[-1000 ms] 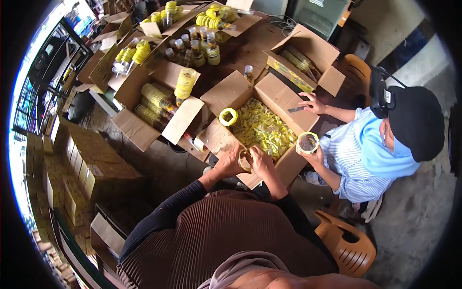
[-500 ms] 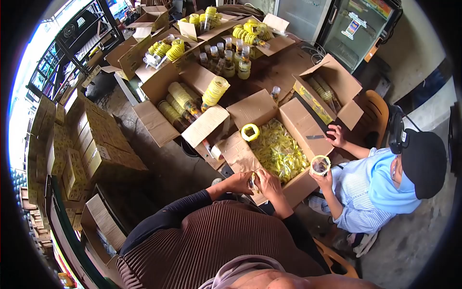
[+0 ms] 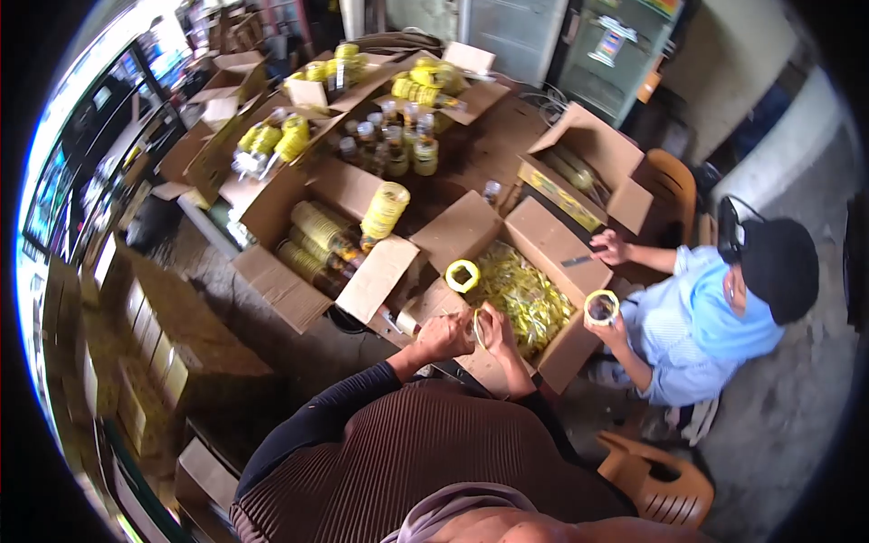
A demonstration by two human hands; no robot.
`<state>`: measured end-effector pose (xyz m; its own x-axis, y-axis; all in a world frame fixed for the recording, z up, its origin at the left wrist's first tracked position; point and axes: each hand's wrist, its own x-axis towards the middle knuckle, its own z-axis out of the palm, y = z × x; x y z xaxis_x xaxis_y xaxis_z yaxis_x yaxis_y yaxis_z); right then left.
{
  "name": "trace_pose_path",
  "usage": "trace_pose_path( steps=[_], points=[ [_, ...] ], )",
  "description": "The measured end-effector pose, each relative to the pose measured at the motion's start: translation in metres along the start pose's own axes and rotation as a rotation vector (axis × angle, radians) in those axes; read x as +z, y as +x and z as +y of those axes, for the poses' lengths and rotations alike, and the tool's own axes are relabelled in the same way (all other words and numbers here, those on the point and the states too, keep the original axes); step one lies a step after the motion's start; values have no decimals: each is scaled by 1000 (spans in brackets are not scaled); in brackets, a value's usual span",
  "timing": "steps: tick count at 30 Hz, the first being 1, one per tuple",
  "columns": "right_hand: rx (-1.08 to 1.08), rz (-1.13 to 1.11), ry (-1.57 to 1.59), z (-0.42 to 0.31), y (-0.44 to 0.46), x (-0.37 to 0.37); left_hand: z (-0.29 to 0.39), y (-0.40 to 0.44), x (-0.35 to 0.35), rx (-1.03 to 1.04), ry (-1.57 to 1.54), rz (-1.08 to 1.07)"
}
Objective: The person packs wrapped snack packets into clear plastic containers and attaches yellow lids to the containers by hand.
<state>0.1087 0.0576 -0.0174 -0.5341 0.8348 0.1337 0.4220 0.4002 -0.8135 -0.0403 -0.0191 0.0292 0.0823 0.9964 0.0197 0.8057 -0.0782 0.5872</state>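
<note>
No word, brand or number can be read with certainty. The glass-door refrigerator (image 3: pixel 593 83) bears a small white-and-blue sticker (image 3: pixel 613 41) on its door and a coloured strip (image 3: pixel 665 6) at the top, but the lettering on both is too small and blurred to make out. Print on the yellow panel (image 3: pixel 570 211) of the open carton (image 3: pixel 593 136) near the co-worker, and on the stacked cartons (image 3: pixel 181 339) at the left, is likewise illegible.

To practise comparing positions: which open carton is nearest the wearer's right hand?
The carton holding loose yellow pieces: the right hand is at its near side; other open cartons stand farther off.
</note>
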Motion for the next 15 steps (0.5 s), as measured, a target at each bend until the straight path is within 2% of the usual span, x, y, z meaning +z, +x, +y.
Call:
trace_pose_path(
  steps=[2, 3, 5, 7, 8, 9, 10, 11, 12, 14, 15],
  points=[
    [71, 13, 32, -6, 5, -6, -3, 7, -2, 66, 32, 1],
    [85, 44, 23, -4, 7, -5, -11, 9, 7, 161, 10, 82],
    [105, 96, 30, 1, 5, -3, -12, 14, 3, 200, 9, 17],
    [75, 109, 88, 6, 3, -5, -17, 17, -3, 303, -42, 82],
    [54, 126, 130, 11, 0, -3, -20, 17, -7, 264, -26, 6],
    [47, 187, 181, -4, -3, -8, -27, 19, -11, 235, -80, -95],
    [134, 129, 160, -9, -5, -12, -35, 23, -15, 205, -129, -195],
    [112, 124, 146, -15, -7, -13, -61, 33, 5, 344, -308, -188],
    [85, 118, 129, -18, -9, -13, -68, 36, 3, 377, -375, -206],
    [125, 203, 117, -19, -15, -6, -57, 40, -17, 528, -409, -86],
    [152, 269, 111, -21, -18, -2, -53, 42, -22, 471, -557, -158]
  ],
)
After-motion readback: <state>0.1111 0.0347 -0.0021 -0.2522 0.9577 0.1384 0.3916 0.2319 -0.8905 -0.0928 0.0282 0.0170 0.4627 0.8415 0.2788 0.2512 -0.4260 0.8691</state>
